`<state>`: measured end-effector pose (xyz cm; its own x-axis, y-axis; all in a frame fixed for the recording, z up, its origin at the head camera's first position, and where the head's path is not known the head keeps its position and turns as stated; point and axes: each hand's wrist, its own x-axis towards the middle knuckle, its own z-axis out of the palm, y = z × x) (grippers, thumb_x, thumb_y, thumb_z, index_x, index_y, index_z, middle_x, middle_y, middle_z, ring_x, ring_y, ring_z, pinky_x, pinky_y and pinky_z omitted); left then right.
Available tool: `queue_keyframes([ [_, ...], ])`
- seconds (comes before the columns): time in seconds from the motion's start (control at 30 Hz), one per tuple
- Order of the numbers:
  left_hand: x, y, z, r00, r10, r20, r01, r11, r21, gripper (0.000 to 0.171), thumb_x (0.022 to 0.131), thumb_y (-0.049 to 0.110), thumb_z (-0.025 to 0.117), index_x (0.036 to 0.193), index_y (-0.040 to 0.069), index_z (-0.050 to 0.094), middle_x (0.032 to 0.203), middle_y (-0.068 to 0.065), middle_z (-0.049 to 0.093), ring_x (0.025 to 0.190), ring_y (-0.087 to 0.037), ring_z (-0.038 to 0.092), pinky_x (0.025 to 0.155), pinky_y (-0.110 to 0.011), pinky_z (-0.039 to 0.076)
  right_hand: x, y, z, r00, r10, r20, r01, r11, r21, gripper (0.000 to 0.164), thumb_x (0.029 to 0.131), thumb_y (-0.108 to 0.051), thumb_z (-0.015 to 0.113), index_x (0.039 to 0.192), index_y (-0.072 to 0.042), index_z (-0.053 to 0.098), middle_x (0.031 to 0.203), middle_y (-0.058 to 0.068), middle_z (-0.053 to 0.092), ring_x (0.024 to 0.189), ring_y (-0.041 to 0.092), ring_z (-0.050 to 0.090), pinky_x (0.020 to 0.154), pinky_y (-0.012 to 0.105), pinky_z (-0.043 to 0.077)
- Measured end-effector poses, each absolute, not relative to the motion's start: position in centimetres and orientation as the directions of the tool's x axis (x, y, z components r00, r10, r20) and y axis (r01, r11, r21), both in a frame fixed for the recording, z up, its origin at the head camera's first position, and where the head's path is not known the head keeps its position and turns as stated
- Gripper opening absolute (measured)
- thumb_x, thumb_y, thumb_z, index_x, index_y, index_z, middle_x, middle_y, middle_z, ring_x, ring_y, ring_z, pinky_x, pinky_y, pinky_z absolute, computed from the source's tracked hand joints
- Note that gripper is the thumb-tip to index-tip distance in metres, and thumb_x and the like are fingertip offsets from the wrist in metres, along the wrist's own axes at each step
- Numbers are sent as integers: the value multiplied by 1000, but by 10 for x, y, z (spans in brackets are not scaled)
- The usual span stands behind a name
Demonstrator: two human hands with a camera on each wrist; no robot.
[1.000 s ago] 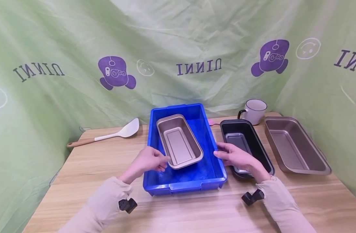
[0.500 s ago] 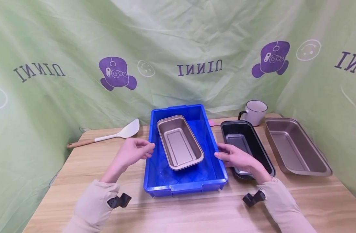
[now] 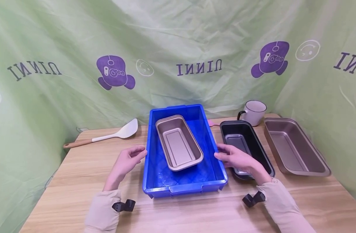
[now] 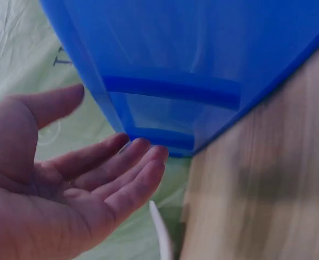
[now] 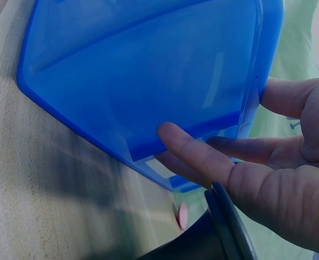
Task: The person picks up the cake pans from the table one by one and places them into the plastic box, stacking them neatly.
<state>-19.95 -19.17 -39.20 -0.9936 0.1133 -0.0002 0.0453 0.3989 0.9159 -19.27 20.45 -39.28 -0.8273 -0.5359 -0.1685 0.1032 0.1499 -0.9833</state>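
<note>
A blue plastic bin (image 3: 185, 187) stands on the table with a bronze loaf pan (image 3: 178, 145) lying slantwise inside it. To the bin's left is my left hand (image 3: 129, 161), its thumb right at the rim. The left wrist view shows that hand (image 4: 78, 184) with fingers loosely extended beside the outer wall. At the opposite side, my right hand (image 3: 239, 159) has its thumb at the rim. In the right wrist view its fingers (image 5: 197, 154) stretch along the outer wall. A black loaf pan (image 3: 260, 152) lies partly beneath the right hand.
Behind the black pan stands a white mug (image 3: 254, 113) with a black handle. A larger bronze pan (image 3: 294, 149) sits at the far right. On the left lies a white spatula (image 3: 128, 129) with a wooden handle. A green curtain (image 3: 178, 48) encloses the table.
My left hand has left the bronze loaf pan's near corner, moved out over the bin's left rim and come down beside that wall. The right hand has stayed at the right rim.
</note>
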Motion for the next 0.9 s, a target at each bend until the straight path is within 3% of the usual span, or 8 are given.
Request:
queue_keyframes([
  [0.27,-203,-194,-408,-955,295,-27,48,246,968,51,94,12,60,135,-13,43,131,-29,52,117,-34,55,92,-28,51,-194,204,-395,-823,-541,-173,105,154,-982,70,100,-17,51,146,14,10,146,38,24,123,48,46,96,51,47],
  [0.63,-205,-197,-409,-949,308,-68,0,215,977,55,95,14,58,139,-13,38,134,-30,49,115,-28,55,91,-27,49,-195,205,-393,-827,-532,-182,109,165,-980,70,100,-18,52,147,14,10,146,38,24,123,48,46,96,51,47],
  [0.9,-206,-196,-411,-942,329,-68,-6,188,982,54,96,13,57,139,-14,38,135,-31,47,107,-17,57,88,-23,50,-192,205,-393,-832,-519,-194,123,168,-978,71,100,-19,52,147,13,10,146,38,24,124,49,45,95,52,47],
])
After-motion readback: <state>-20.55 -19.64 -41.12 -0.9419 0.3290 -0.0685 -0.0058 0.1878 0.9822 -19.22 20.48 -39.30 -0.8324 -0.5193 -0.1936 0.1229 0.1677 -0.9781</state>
